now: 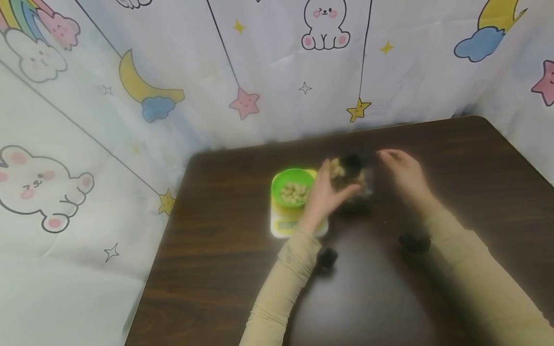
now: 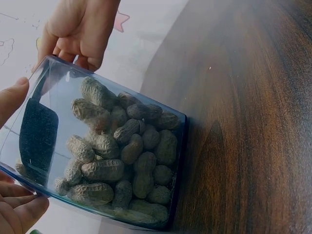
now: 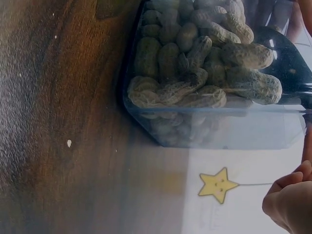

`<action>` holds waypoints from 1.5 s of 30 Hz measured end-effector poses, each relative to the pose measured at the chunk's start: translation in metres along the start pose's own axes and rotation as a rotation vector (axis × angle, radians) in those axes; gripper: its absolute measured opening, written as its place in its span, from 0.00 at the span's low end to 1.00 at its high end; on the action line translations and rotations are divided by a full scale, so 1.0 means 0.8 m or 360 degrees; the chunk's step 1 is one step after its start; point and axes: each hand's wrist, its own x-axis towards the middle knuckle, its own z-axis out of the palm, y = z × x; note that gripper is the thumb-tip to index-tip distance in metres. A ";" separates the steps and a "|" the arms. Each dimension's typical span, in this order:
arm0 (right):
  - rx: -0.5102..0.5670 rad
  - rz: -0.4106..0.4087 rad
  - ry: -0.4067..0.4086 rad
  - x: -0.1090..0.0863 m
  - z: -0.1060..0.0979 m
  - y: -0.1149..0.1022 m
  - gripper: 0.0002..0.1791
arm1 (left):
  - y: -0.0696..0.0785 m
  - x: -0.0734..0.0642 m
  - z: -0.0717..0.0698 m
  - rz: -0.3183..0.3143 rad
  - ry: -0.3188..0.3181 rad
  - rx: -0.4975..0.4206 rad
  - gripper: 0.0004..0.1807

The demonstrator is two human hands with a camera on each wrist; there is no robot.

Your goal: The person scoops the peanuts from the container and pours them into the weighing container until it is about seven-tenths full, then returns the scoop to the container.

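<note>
A clear plastic box [image 2: 146, 102] of unshelled peanuts [image 2: 102, 169] stands on the brown table. My left hand [image 1: 321, 194] grips its near left side, thumb across the front and fingers along the side. At the box's upper right edge is my right hand [image 1: 404, 175], fingers bent and tips pinched right at the rim in both wrist views. A dark rounded scoop-like piece [image 2: 38, 139] shows in the upper part of the box. Just left of my left hand, a green bowl [image 1: 281, 181] holding peanuts sits on a white and yellow kitchen scale [image 1: 277, 214].
The dark wooden table [image 1: 216, 259] ends at a white cloth wall [image 1: 277, 67] printed with bears and stars. Black wrist devices [image 1: 326, 259] hang under both forearms. Tiny pale crumbs [image 3: 69, 143] lie on the wood near the box.
</note>
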 end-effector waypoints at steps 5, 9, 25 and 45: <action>0.0078 0.0049 0.0020 0.000 -0.002 0.006 0.29 | 0.000 0.000 0.001 -0.0011 0.0000 0.0002 0.59; 0.0107 0.0073 0.0050 -0.002 -0.004 0.010 0.25 | -0.001 0.000 0.000 -0.0036 -0.0008 -0.0018 0.59; 0.0536 0.0086 0.0017 -0.007 -0.006 0.013 0.09 | 0.000 0.000 -0.001 -0.0056 -0.0029 -0.0073 0.59; 0.0245 0.0134 -0.0079 -0.008 -0.010 0.019 0.23 | 0.000 0.000 0.000 -0.0037 -0.0023 -0.0011 0.59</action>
